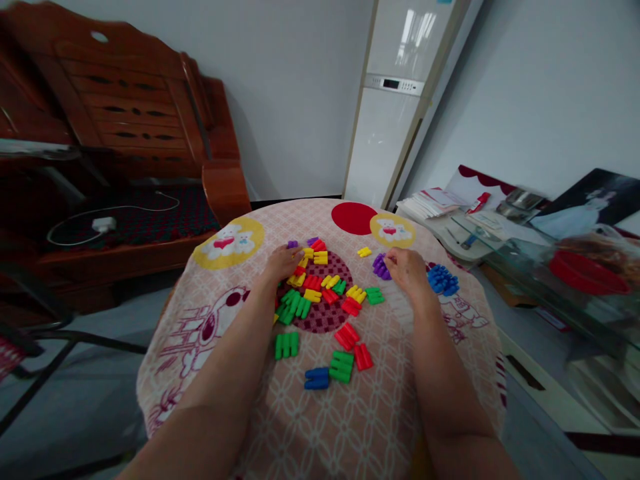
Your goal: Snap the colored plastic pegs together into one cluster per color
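Plastic building blocks in several colours lie on a round table covered by a patterned cloth (350, 427). My left hand (285, 262) reaches over the far left of the mixed pile, fingers stretched out beside yellow blocks (321, 257) and a purple block (293, 245). At the right, my right hand (407, 270) is closed, its fingertips pinched at the edge of a cluster of purple blocks (381, 267). Green blocks (294, 307) and red blocks (313, 283) sit in the pile between the hands. Beyond my right wrist is a cluster of blue blocks (443, 280).
Nearer me lie a loose blue block (317, 379), a green block (341, 367) and red blocks (347, 337). A wooden bench (145, 113) stands at the left, a white standing cabinet unit (385, 127) behind. A glass shelf with a red basin (587, 273) is at the right.
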`<state>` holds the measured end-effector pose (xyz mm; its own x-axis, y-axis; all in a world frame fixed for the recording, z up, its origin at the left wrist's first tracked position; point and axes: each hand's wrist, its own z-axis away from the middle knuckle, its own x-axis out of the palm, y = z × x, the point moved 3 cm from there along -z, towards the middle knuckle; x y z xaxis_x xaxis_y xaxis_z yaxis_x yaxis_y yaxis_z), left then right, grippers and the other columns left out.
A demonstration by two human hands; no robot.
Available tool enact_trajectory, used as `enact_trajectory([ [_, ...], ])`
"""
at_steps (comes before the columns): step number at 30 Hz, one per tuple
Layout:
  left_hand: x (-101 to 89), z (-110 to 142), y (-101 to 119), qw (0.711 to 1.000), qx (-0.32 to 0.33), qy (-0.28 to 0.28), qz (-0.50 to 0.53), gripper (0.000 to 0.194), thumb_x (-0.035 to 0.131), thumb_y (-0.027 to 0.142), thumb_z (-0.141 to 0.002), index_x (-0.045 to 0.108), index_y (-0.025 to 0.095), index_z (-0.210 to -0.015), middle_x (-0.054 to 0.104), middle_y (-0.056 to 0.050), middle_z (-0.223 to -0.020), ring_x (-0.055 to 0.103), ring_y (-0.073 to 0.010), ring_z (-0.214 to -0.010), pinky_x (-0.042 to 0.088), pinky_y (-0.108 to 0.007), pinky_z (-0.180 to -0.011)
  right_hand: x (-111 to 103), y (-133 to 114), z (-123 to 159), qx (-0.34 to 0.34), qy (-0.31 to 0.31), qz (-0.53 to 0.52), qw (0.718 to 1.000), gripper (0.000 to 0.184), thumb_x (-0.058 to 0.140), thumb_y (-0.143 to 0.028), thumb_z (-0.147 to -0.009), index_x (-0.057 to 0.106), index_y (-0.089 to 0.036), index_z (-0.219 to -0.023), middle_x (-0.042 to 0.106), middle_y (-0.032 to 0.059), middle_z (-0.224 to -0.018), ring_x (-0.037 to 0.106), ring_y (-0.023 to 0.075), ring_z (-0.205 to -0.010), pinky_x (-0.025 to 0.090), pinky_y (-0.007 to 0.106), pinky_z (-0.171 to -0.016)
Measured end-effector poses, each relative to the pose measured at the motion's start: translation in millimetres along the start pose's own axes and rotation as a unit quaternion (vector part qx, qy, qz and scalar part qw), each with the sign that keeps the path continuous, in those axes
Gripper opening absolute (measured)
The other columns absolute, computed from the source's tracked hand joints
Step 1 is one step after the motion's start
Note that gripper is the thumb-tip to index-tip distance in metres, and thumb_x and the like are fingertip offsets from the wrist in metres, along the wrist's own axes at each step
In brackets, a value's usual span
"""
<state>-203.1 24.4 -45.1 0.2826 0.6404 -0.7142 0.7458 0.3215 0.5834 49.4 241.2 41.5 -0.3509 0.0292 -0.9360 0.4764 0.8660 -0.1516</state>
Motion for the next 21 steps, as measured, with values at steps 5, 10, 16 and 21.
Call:
enact_trajectory([
  [5, 2.8, 2.8, 1.1, 0.996, -0.072, 0.026, -0.043, 0.014, 0.056, 0.020, -0.084, 0.067, 0.016, -0.079, 0.060, -0.004, -0.073, 0.057, -0.0182, -0.088, 0.047, -0.028, -0.089, 0.1, 1.8, 0.0, 0.007, 0.039, -0.052, 0.998, 0.024, 0.053, -0.028, -0.087, 0.075, -0.017, -0.088, 0.074, 0.0102, -0.084, 0.066, 0.0209, -0.079, 0.043, 0.027, -0.072],
  [10, -21.5, 8.5, 30.5, 0.988, -0.096, 0.122, -0.026, 0.013, 0.057, 0.017, -0.082, 0.069, 0.013, -0.085, 0.068, -0.013, -0.095, 0.062, -0.0264, -0.097, 0.049, -0.042, -0.094, -4.1, 20.5, -2.1, 0.050, 0.115, -0.157, 0.979, 0.027, 0.052, -0.028, -0.084, 0.074, -0.015, -0.091, 0.073, 0.0092, -0.080, 0.067, 0.0208, -0.078, 0.048, 0.027, -0.072],
  [16, -10.1, 9.6, 113.1, 0.992, -0.012, 0.039, 0.123, 0.025, 0.057, 0.020, -0.083, 0.073, 0.014, -0.101, 0.073, -0.009, -0.100, 0.068, -0.0217, -0.089, 0.054, -0.036, -0.087, 12.5, 17.3, -4.7, 0.038, 0.078, -0.308, 0.947, 0.029, 0.056, -0.035, -0.081, 0.073, -0.016, -0.094, 0.074, 0.0063, -0.079, 0.068, 0.0204, -0.076, 0.053, 0.028, -0.068],
  [21, 17.8, 19.0, 162.0, 0.950, 0.086, -0.075, 0.292, 0.034, 0.058, 0.024, -0.086, 0.069, 0.011, -0.116, 0.071, -0.013, -0.116, 0.068, -0.0230, -0.103, 0.055, -0.035, -0.089, 19.2, -4.8, -2.5, 0.017, -0.001, -0.425, 0.905, 0.038, 0.060, -0.040, -0.080, 0.073, -0.016, -0.107, 0.074, 0.0041, -0.080, 0.068, 0.0174, -0.069, 0.055, 0.026, -0.062],
])
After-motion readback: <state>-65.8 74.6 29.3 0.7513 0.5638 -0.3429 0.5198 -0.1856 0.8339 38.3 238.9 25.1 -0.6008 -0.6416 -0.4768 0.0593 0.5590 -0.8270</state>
